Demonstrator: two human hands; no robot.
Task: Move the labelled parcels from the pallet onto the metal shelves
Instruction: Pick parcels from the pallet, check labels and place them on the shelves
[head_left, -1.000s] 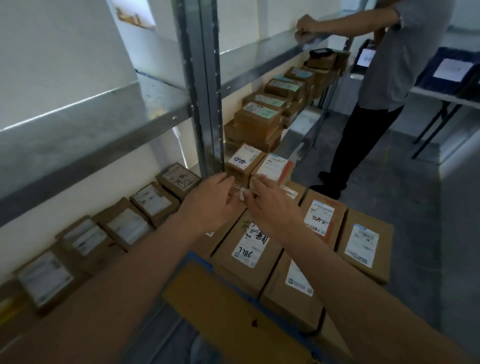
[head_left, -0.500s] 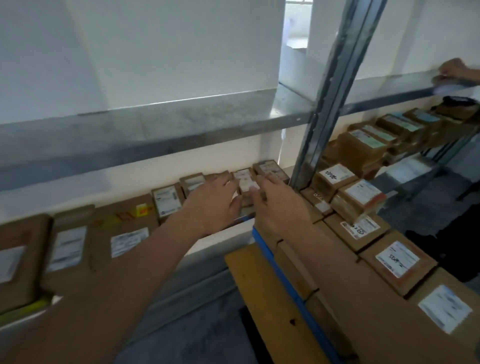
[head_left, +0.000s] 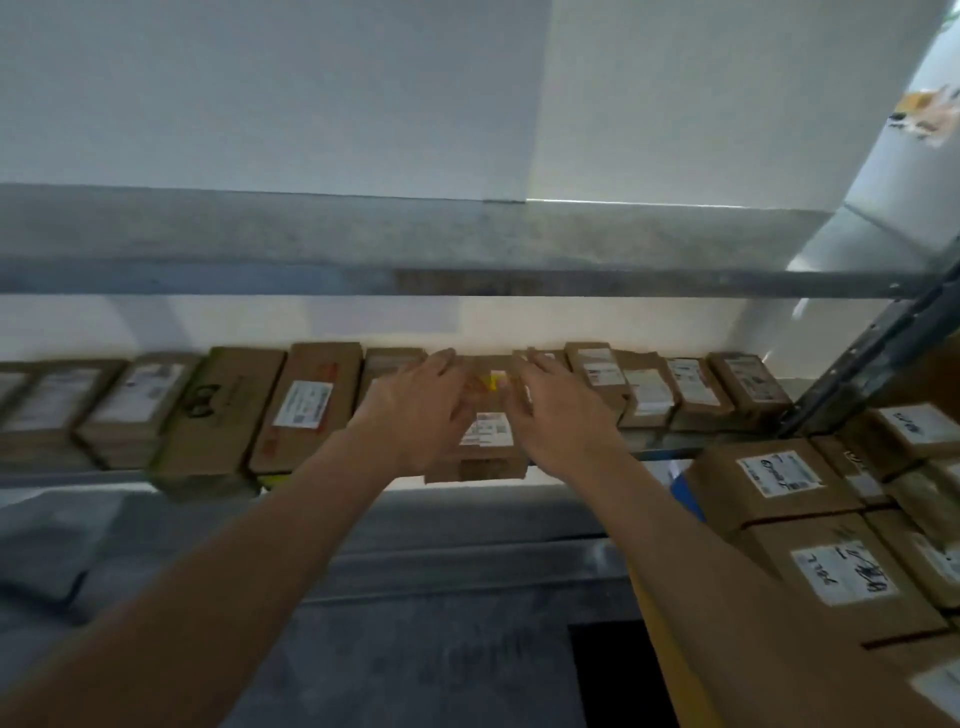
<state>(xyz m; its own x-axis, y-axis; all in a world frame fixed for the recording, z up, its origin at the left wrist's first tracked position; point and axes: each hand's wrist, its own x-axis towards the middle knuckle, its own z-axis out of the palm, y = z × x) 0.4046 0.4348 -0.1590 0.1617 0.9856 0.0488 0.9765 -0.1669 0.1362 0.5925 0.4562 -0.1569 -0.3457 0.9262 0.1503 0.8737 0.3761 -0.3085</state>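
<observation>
A long brown parcel (head_left: 491, 436) with a white label and a yellow sticker lies on the lower metal shelf (head_left: 660, 446), its near end jutting over the front edge. My left hand (head_left: 415, 410) lies against its left side and my right hand (head_left: 561, 415) against its right side, fingers stretched forward. It sits in a row of labelled parcels, with one (head_left: 306, 405) to the left and smaller ones (head_left: 644, 389) to the right. More labelled parcels (head_left: 774, 475) are stacked on the pallet (head_left: 685, 493) at the right.
An upper metal shelf (head_left: 467, 244) runs across the view above the row, bare on top. A steel upright (head_left: 872, 353) stands at the right between shelf and pallet. Grey floor (head_left: 415, 649) lies below my arms. A white wall backs the shelves.
My view and both hands swung left from the pallet to the lower shelf. The hands now flank a long parcel further left along the row.
</observation>
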